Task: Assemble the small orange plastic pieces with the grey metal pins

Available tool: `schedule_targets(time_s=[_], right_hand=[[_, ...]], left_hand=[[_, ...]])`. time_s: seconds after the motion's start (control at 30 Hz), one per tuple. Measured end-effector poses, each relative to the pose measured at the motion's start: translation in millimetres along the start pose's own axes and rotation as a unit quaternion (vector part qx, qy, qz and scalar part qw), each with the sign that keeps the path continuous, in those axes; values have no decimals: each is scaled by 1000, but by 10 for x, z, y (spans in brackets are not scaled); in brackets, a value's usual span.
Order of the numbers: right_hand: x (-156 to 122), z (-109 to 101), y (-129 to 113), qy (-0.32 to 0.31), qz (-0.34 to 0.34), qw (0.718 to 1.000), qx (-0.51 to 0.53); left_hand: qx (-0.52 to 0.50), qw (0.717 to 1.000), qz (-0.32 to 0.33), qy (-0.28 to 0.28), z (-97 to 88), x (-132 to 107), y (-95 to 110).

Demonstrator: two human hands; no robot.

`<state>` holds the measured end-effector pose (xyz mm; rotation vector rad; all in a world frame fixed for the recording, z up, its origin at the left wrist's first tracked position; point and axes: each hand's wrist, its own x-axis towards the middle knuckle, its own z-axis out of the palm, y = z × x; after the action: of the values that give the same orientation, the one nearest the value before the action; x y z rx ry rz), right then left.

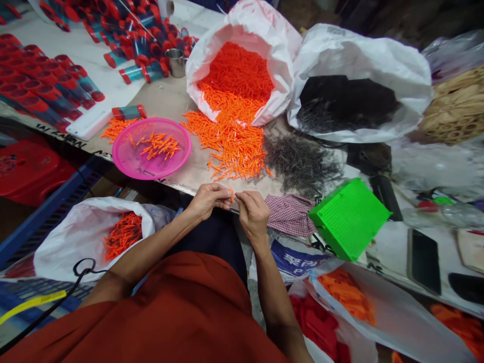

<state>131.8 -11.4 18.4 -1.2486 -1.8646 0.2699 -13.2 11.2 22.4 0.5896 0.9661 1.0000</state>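
Observation:
My left hand [212, 200] pinches a small orange plastic piece [232, 193] between thumb and fingers, just off the table's front edge. Close against it, my right hand [252, 212] is closed, its fingertips at the same piece; whatever they grip is too small to make out. Beyond my hands a loose heap of orange pieces [238, 151] spills from a white sack [282, 38]. To its right lies a pile of thin dark pieces [300, 161], in front of a second white sack [412, 80]. A pink basket [121, 151] on the left holds several orange pieces.
Red-capped tubes [45, 91] crowd the back left beside a metal cup [176, 63]. A green basket [350, 219], a checked cloth [289, 214] and a phone [423, 259] lie on the right. Below left, an open white sack [64, 247] holds orange-red pieces.

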Motion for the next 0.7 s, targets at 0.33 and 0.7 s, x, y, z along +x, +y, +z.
schedule_targets(time_s=[0.33, 0.7], right_hand=[[-29, 94, -122, 92, 130, 985, 73], [8, 15, -99, 56, 84, 990, 102]], left_hand=[[-19, 1000, 6, -21, -14, -1, 0], [-36, 999, 8, -11, -20, -8, 13]])
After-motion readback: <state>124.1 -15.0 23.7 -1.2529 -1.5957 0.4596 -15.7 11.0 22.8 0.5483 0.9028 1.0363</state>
